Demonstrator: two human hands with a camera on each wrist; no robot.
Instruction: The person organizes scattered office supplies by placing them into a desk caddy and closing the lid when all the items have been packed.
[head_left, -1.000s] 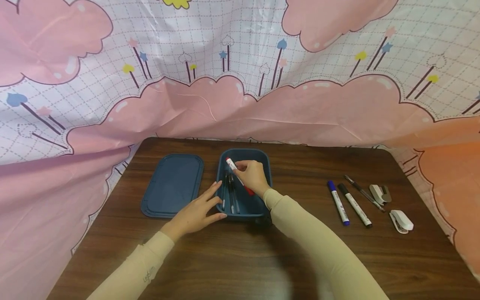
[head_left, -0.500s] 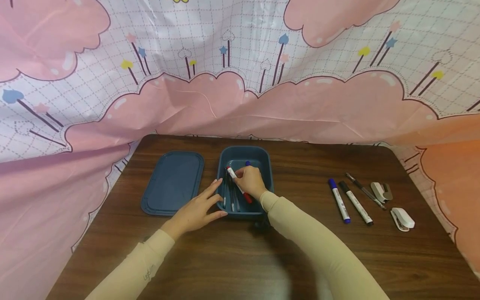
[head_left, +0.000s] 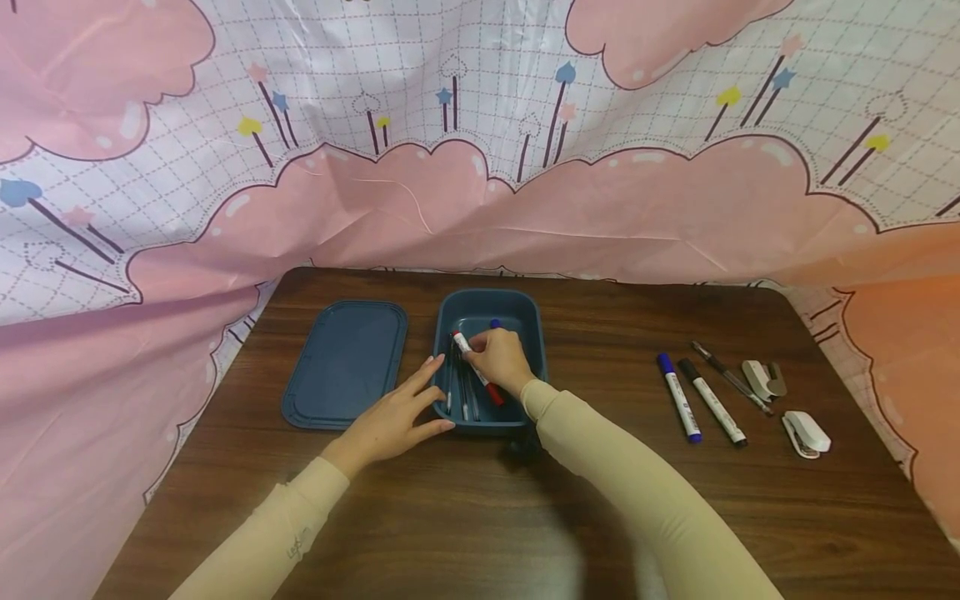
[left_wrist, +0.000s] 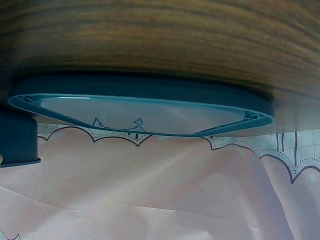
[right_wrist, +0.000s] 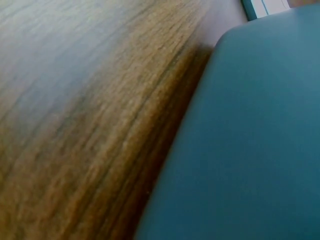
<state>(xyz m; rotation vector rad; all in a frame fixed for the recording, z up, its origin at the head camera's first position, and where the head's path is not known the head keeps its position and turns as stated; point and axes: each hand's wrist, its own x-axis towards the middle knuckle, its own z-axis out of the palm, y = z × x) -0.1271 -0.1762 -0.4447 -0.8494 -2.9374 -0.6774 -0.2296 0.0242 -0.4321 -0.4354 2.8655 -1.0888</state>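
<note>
My right hand (head_left: 504,360) reaches into a dark blue plastic box (head_left: 491,297) and pinches a red-capped whiteboard marker (head_left: 491,392) by its white barrel. The marker slants across several slim pens (head_left: 465,400) lying along the box's left side. Beyond my knuckles the blue end of another marker (head_left: 495,323) shows; the hand hides the rest of it. My left hand (head_left: 390,423) has its fingers spread at the left wall and near-left corner of the box. In the right wrist view, the box's outer wall (right_wrist: 240,140) fills the right side.
Left of the box lies its flat blue lid (head_left: 348,362), also in the left wrist view. To the right are a blue marker (head_left: 679,398), a black marker (head_left: 712,402), a pen (head_left: 731,377) and two small white staplers (head_left: 806,433). A patterned cloth (head_left: 480,225) hangs behind the table.
My right hand has lowered the red marker into the box, turning it slightly as it came down onto the pens. The left hand has stayed at the box's edge.
</note>
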